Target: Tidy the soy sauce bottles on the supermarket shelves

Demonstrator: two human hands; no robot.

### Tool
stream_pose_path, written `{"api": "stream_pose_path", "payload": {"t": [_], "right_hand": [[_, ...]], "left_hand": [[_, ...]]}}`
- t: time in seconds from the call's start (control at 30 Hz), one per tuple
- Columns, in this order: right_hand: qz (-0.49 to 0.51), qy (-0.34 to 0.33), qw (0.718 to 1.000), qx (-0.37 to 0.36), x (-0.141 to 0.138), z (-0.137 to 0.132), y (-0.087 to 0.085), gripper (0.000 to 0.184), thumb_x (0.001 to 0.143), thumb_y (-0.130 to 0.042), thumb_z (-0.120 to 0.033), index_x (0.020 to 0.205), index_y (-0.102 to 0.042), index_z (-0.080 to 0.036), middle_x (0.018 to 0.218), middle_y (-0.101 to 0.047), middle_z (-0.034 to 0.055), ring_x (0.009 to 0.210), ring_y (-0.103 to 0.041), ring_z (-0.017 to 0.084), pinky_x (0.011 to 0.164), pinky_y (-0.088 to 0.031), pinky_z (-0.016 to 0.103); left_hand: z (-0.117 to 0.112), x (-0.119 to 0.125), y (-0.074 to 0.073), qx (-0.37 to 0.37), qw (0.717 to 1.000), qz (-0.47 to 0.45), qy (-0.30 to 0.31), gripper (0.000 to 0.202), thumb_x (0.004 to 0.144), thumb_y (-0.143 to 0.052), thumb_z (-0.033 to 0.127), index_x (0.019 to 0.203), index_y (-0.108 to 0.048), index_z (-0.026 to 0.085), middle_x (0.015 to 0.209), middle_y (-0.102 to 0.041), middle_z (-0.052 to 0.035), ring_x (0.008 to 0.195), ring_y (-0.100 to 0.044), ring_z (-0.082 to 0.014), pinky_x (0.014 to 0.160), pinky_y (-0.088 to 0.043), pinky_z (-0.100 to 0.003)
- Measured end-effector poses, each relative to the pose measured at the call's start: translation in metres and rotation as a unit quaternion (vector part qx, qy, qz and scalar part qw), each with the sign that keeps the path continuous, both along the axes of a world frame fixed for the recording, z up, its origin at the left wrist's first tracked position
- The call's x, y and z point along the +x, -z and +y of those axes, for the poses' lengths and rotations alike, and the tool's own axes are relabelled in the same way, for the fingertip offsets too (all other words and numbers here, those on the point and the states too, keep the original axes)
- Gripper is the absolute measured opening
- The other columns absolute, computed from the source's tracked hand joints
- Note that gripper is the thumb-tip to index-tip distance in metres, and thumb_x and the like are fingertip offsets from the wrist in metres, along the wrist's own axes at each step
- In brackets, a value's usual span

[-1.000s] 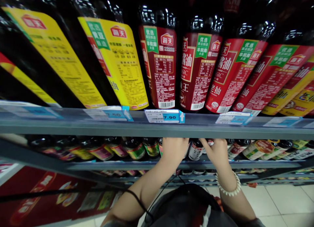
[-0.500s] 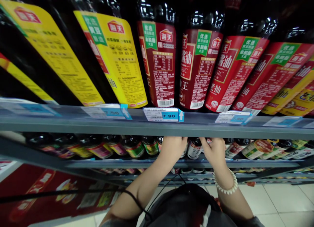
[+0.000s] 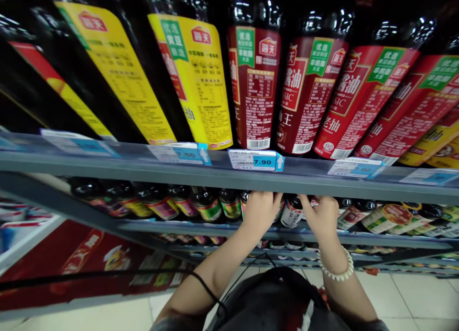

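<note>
Both my hands reach in under the front edge of a shelf, among bottles on the level below. My left hand (image 3: 261,210) is by the bottles left of centre, its thumb pointing up and its other fingers hidden behind the shelf edge. A dark bottle with a white label (image 3: 291,215) stands upright between the hands. Just right of it is my right hand (image 3: 323,215), thumb apart from the hand, fingertips out of sight. I cannot make out whether either hand grips a bottle. A pale coiled band (image 3: 339,270) circles my right wrist.
Large soy sauce bottles with red labels (image 3: 256,87) and yellow labels (image 3: 201,82) line the upper shelf. Price tags (image 3: 256,160) run along its edge (image 3: 201,172). A green-labelled bottle (image 3: 208,209) stands left of my hands. A black cable (image 3: 107,273) crosses the lower left.
The view has shifted, so the shelves and bottles sit a little further right and higher. Both hands keep about the same place at the lower shelf.
</note>
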State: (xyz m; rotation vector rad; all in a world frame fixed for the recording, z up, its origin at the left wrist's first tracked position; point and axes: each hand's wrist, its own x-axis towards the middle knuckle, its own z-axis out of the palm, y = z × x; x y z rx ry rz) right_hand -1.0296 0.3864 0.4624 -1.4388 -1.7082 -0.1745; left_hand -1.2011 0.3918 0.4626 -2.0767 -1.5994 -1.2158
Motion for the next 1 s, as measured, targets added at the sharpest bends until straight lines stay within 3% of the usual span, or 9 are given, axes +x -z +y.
{"api": "stream_pose_path", "payload": {"t": [0.13, 0.27, 0.37, 0.47, 0.57, 0.7, 0.77, 0.9, 1.0], "right_hand": [[0.005, 0.019, 1.0, -0.006, -0.002, 0.001, 0.0, 0.05, 0.094, -0.052, -0.058, 0.065, -0.058, -0.017, 0.059, -0.061, 0.0075, 0.055, -0.058, 0.022, 0.058, -0.037, 0.033], [0.121, -0.03, 0.992, 0.0, -0.01, -0.007, 0.001, 0.038, 0.088, -0.066, -0.052, 0.091, -0.066, -0.014, 0.085, -0.072, 0.0106, 0.077, -0.069, 0.024, 0.072, -0.051, 0.034], [0.267, -0.058, 0.952, 0.139, -0.026, -0.026, -0.002, 0.053, 0.081, -0.079, -0.03, 0.127, -0.058, -0.015, 0.115, -0.069, 0.0133, 0.099, -0.07, 0.024, 0.088, -0.057, 0.038], [0.211, -0.103, 0.934, 0.27, -0.053, -0.047, -0.007, 0.053, 0.078, -0.078, -0.011, 0.127, -0.06, -0.019, 0.116, -0.068, 0.0111, 0.104, -0.069, 0.025, 0.093, -0.057, 0.043], [0.149, -0.168, 0.961, 0.16, -0.088, -0.053, -0.01, 0.039, 0.086, -0.07, -0.014, 0.123, -0.061, -0.02, 0.112, -0.069, 0.0097, 0.104, -0.068, 0.021, 0.093, -0.057, 0.039], [0.214, -0.212, 0.954, -0.004, -0.125, -0.033, -0.009, 0.041, 0.099, -0.054, -0.03, 0.138, -0.045, -0.018, 0.133, -0.059, 0.0155, 0.123, -0.06, 0.021, 0.105, -0.05, 0.039], [0.213, -0.213, 0.953, -0.042, -0.131, -0.017, -0.011, 0.037, 0.101, -0.049, -0.037, 0.131, -0.05, -0.016, 0.132, -0.06, 0.0171, 0.125, -0.057, 0.024, 0.109, -0.045, 0.044], [0.14, -0.189, 0.966, -0.104, -0.131, 0.004, -0.024, 0.035, 0.096, -0.046, -0.047, 0.094, -0.063, -0.016, 0.095, -0.071, 0.0126, 0.103, -0.066, 0.028, 0.098, -0.049, 0.045], [0.053, -0.105, 0.99, -0.076, -0.136, 0.008, -0.035, 0.034, 0.089, -0.052, -0.045, 0.074, -0.063, -0.017, 0.077, -0.07, 0.0113, 0.084, -0.068, 0.029, 0.086, -0.051, 0.041]], "left_hand": [[-0.004, 0.008, -0.003, 0.093, 0.993, 0.033, -0.057, 0.025, 0.094, -0.056, 0.023, 0.075, -0.065, 0.01, 0.065, -0.063, -0.0121, 0.055, -0.061, -0.0266, 0.05, -0.05, -0.034], [-0.02, -0.009, -0.006, 0.129, 0.991, -0.036, 0.028, 0.017, 0.096, -0.059, 0.024, 0.097, -0.065, 0.008, 0.082, -0.068, -0.012, 0.073, -0.068, -0.0245, 0.065, -0.057, -0.034], [-0.037, -0.047, -0.004, 0.193, 0.97, -0.115, 0.093, 0.026, 0.087, -0.064, 0.002, 0.111, -0.064, 0.011, 0.102, -0.072, -0.0102, 0.094, -0.069, -0.0178, 0.086, -0.057, -0.028], [-0.045, -0.091, 0.0, 0.208, 0.961, -0.183, 0.027, 0.032, 0.086, -0.059, -0.004, 0.112, -0.064, 0.013, 0.101, -0.072, -0.0072, 0.091, -0.069, -0.0124, 0.083, -0.056, -0.021], [-0.041, -0.123, 0.002, 0.178, 0.966, -0.187, -0.031, 0.018, 0.091, -0.059, 0.006, 0.107, -0.065, 0.013, 0.098, -0.07, -0.007, 0.085, -0.068, -0.0122, 0.075, -0.055, -0.02], [-0.034, -0.138, -0.002, 0.154, 0.98, -0.125, 0.006, 0.012, 0.094, -0.06, 0.014, 0.105, -0.064, 0.011, 0.094, -0.071, -0.0074, 0.08, -0.069, -0.0139, 0.074, -0.055, -0.021], [-0.034, -0.139, -0.008, 0.123, 0.987, -0.103, 0.024, 0.017, 0.097, -0.058, 0.021, 0.108, -0.063, 0.009, 0.094, -0.071, -0.0101, 0.079, -0.07, -0.0176, 0.073, -0.056, -0.025], [-0.036, -0.127, -0.029, -0.042, 0.997, -0.045, -0.041, 0.033, 0.098, -0.055, 0.039, 0.11, -0.064, 0.009, 0.087, -0.07, -0.0123, 0.075, -0.07, -0.0303, 0.064, -0.056, -0.037], [-0.035, -0.115, -0.045, -0.187, 0.973, -0.02, -0.131, 0.04, 0.096, -0.055, 0.048, 0.102, -0.066, 0.009, 0.08, -0.069, -0.0141, 0.071, -0.069, -0.0361, 0.063, -0.054, -0.044]]}}
